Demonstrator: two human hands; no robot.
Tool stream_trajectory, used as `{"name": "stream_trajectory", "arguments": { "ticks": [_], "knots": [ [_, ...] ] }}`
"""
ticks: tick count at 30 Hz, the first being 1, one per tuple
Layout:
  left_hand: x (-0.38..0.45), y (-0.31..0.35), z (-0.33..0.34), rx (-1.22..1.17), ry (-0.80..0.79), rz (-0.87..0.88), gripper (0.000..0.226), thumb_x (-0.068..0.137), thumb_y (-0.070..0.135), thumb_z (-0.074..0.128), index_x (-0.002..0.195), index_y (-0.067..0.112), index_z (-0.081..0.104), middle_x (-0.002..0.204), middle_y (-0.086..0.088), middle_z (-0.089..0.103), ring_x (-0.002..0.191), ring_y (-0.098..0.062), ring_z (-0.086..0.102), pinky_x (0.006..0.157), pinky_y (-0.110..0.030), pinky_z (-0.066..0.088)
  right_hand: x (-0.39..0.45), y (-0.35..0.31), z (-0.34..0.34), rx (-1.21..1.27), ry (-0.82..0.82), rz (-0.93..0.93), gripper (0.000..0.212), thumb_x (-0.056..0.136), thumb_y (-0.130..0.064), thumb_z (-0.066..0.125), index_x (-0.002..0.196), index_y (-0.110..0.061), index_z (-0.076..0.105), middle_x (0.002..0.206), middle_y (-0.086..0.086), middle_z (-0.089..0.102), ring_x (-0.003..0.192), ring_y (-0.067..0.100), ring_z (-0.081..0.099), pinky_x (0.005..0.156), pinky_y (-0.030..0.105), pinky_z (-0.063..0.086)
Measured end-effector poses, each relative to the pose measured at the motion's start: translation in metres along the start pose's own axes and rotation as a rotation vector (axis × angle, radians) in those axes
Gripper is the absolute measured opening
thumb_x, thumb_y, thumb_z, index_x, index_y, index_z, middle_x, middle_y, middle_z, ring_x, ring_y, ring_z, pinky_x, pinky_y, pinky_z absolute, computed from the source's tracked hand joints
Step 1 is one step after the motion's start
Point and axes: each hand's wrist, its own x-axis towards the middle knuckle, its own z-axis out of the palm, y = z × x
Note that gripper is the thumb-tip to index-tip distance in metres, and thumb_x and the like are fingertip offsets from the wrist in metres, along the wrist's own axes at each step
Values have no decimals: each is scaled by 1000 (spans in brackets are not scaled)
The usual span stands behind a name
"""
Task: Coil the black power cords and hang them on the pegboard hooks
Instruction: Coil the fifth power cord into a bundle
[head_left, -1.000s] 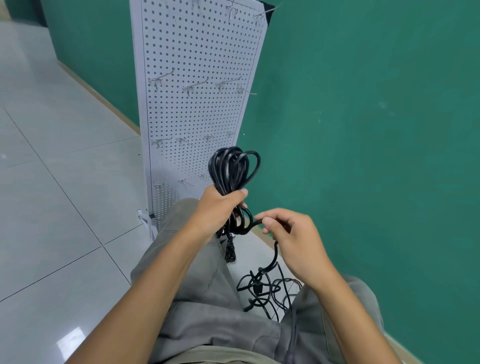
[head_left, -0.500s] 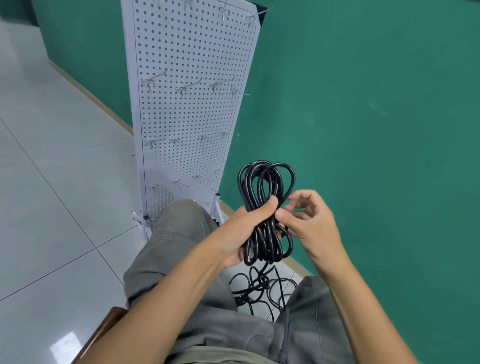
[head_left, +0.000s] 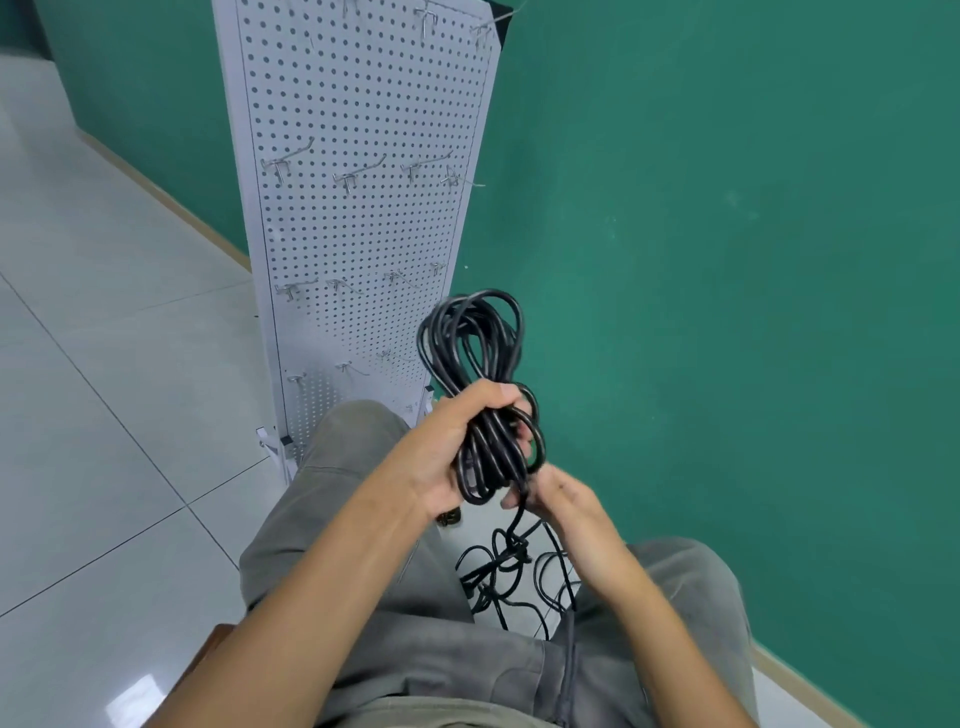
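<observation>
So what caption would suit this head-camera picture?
Seated person's left hand grips a coiled black cord while the right hand pinches its tail, before a pegboard.

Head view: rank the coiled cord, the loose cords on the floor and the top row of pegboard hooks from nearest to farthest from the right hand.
1. Coiled cord: touching the right hand, held up by the left hand.
2. Loose cords on the floor: just below, between the knees.
3. Top row of pegboard hooks: far up the board.
</observation>
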Motion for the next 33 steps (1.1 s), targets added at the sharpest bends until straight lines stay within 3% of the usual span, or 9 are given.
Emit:
{"name": "stream_trajectory", "arguments": {
  "ticks": [5, 12, 16, 18, 21, 25, 27, 29, 33],
  "knots": [
    [-1, 11, -11, -27, 93, 43, 8, 77, 15, 69, 78, 11, 63, 70, 1, 58, 57, -11, 58, 58, -26, 54, -2, 14, -4, -56, 107, -1, 13, 102, -8, 58, 97, -4, 69, 81, 7, 72, 81, 14, 66, 87, 28, 50],
    [4, 6, -19, 362, 243, 6, 11, 92, 4, 63, 83, 10, 58, 69, -7, 53, 58, -19, 54, 54, -28, 48, -10, -28, 4, 133, 196, -129, 14, 101, -4, 56, 96, 1, 69, 77, 10, 65, 76, 22, 60, 78, 28, 55],
    [5, -10, -11, 307, 184, -115, 8, 89, 9, 66, 95, 4, 66, 80, -13, 65, 67, -22, 65, 57, -28, 55, -11, -51, 13, 116, 261, -193, 16, 102, -7, 56, 95, -5, 71, 84, 17, 69, 80, 18, 64, 81, 33, 56],
    [6, -13, -9, 308, 173, -129, 9, 92, 11, 63, 98, 5, 67, 80, -10, 65, 64, -18, 61, 52, -27, 52, -10, -55, 16, 131, 334, -211, 19, 103, -6, 53, 92, -5, 69, 82, 6, 70, 80, 11, 66, 79, 25, 56],
    [6, -13, -8, 424, 188, -83, 8, 90, 11, 63, 96, 6, 67, 80, -10, 66, 66, -19, 63, 57, -29, 53, -4, -60, 18, 160, 421, -212, 26, 107, -13, 48, 88, -11, 65, 87, -8, 67, 87, 6, 65, 91, 31, 57],
    [6, -22, 0, 460, 160, -1, 15, 93, 5, 58, 89, 11, 71, 92, -4, 77, 84, -15, 70, 74, -30, 57, 6, -61, 18, 146, 464, -183, 34, 109, -26, 45, 84, -26, 68, 122, 3, 68, 102, 17, 67, 97, 48, 56],
    [7, -26, 1, 485, 147, 41, 13, 90, 7, 59, 89, 14, 71, 96, -3, 77, 93, -15, 69, 84, -34, 56, 8, -65, 19, 155, 480, -161, 36, 108, -29, 44, 81, -27, 69, 134, 9, 62, 116, 25, 65, 92, 47, 58],
    [7, -30, 2, 495, 131, 62, 15, 86, 12, 61, 89, 19, 73, 97, -2, 75, 95, -17, 67, 89, -38, 54, 10, -68, 21, 213, 473, -135, 41, 110, -24, 43, 78, -28, 68, 126, 16, 67, 101, 25, 67, 84, 43, 57],
    [5, -34, 2, 352, 134, 5, 14, 83, 15, 63, 91, 17, 74, 85, -5, 70, 80, -21, 64, 71, -37, 52, 14, -73, 27, 123, 508, -116, 41, 109, -26, 46, 80, -33, 74, 113, 9, 73, 90, 24, 63, 87, 49, 55]
  ]
}}
